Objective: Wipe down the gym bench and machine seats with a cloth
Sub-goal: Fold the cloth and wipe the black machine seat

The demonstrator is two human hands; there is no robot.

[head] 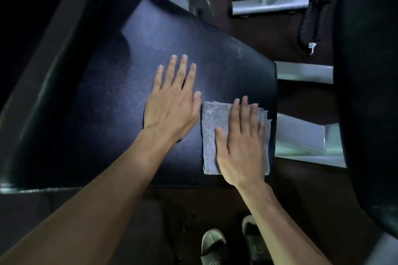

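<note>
Cloth (212, 135) under right hand (241, 146), flat on pad (129, 92). Right fingers (243, 112) straight and close together, laid on top of the cloth and pointing to 12 o'clock; thumb apart, at 9 o'clock of the palm, also on the cloth. No pinch, palm down. Cloth is grey, folded to a rough rectangle; it shows past the fingers at 9 o'clock as a wide strip and at 3 o'clock as a thin edge with layered folds. Its far edge lies just beyond the fingertips.

Left hand (172, 101) flat on the bare pad just beside the cloth, at its 10 o'clock. Left fingers (183, 71) slightly spread, pointing to 12 o'clock; thumb tip near the cloth's top left corner, whether touching I cannot tell.

Pad: dark, grained, glossy, lit brightest around the hands, fading to near black at the edges. Cloth sits close to the pad's right edge, near the front corner.

Outward: white frame (301, 135) parts at 3 o'clock of the pad and more at 12 to 1 o'clock. Black rope handle (310, 21) with a metal clip at 2 o'clock. Second dark pad (366, 71) along the right edge. Floor (290, 200) dark. Two slippers (213, 245) at 6 o'clock. Room dim.
</note>
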